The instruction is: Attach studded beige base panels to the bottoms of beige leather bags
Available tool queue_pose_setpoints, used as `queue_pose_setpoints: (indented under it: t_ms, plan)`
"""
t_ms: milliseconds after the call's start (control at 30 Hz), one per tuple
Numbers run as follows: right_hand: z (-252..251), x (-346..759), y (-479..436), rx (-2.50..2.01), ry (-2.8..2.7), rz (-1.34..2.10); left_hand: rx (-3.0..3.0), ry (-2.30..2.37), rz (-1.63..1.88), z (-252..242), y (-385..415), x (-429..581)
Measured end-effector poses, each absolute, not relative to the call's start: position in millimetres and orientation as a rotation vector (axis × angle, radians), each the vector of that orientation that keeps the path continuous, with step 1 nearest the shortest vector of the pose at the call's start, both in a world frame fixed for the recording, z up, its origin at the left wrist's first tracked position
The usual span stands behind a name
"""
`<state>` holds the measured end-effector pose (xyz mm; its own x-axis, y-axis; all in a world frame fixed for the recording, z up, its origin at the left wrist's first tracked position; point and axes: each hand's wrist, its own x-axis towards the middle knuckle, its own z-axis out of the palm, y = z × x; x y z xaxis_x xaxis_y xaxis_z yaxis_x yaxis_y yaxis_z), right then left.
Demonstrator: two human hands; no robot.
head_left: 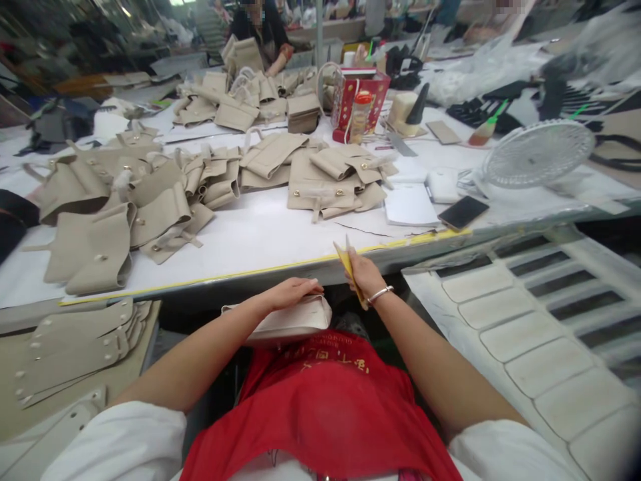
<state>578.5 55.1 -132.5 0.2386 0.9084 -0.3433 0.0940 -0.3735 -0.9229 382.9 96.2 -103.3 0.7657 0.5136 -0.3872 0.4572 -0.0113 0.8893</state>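
A cream-white piece like a small bag (295, 319) rests on my lap, against the red apron (320, 401). My left hand (294, 292) lies across its upper edge and grips it, the fingers bent over the far side and partly hidden. To the right of the bag, apart from it, my right hand (364, 275) is closed around yellow thread snips (350, 268). Their two pale blade tips point up and stand apart, close to the table edge. A bracelet circles my right wrist.
Beige leather pieces with metal studs (165, 194) heap the white table (240, 244). A phone (463, 212), notepad (409, 204) and red gift bag (358, 100) stand right. Flat panels (80, 344) lie at lower left; a rack of pale pieces (541, 361) at right. A co-worker (260, 33) sits opposite.
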Motion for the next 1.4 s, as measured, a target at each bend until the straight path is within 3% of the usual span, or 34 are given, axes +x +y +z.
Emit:
queue_pose_setpoints:
  t_ms: [400, 667, 967, 1400]
  plan:
    - [-131.2, 573.2, 16.1, -2.076, -2.251, 0.811, 1.693, 0.687, -0.059, -122.7, 104.1, 386.7]
    - [-122.3, 545.6, 22.7, -2.192, -2.231, 0.545, 1.269, 0.937, -0.056, -128.5, 102.5, 385.2]
    - [-123.9, 544.8, 30.0, -2.117, -2.390, 0.464, 0.938, 0.839, -0.083, -147.6, 117.6, 381.2]
    - [-122.4, 551.8, 37.1, -1.869, -2.587, 0.509, 1.604, 0.745, -0.249, -145.4, 129.3, 370.5]
